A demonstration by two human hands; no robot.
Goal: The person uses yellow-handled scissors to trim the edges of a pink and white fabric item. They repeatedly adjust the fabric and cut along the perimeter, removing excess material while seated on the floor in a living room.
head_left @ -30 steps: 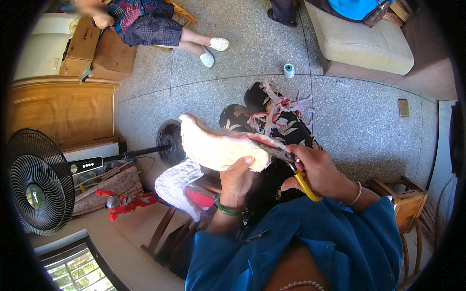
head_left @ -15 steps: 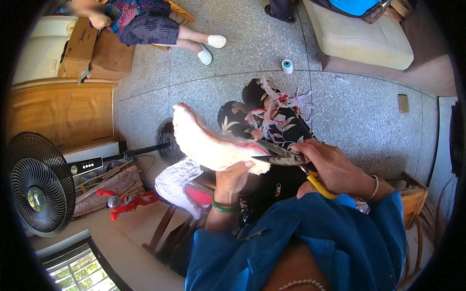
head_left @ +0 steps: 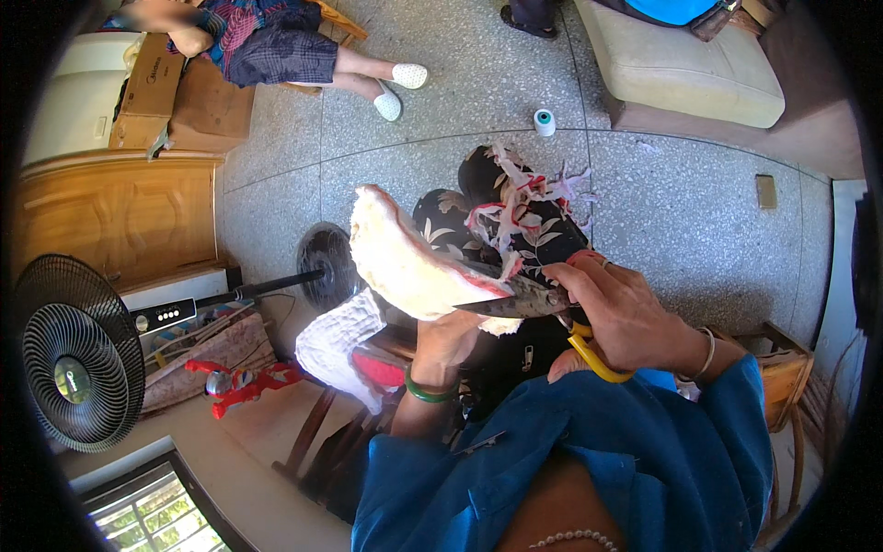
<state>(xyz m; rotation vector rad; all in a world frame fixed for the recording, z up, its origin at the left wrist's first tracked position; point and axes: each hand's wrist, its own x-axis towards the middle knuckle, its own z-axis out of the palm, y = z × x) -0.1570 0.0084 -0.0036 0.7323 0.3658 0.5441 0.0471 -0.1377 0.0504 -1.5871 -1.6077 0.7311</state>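
My left hand (head_left: 443, 342) is closed on the lower end of a cream, fleecy padded piece (head_left: 405, 258) with a red-and-white edge, curved and raised over my lap. My right hand (head_left: 618, 308) grips scissors (head_left: 533, 304) with dark metal blades and yellow handles. The blades lie at the piece's right edge, close to my left fingers; one blade passes across its fleecy face. A thin strip (head_left: 511, 267) curls up from the edge beside them. Cut-off scraps (head_left: 517, 213) in white and red are heaped on my black floral trousers (head_left: 440, 210).
A standing fan (head_left: 78, 354) is at left, beside a red toy figure (head_left: 244, 386) and white quilted cloth (head_left: 336, 340). A thread spool (head_left: 544, 122) stands on the speckled floor. A seated person's legs (head_left: 359, 74) are at far left, a cushioned sofa (head_left: 681, 69) at far right.
The padded piece has shifted right and tilted a little. My left fingers have moved further behind it, and the scissor blades have changed angle along the edge. The strip there now curls upward.
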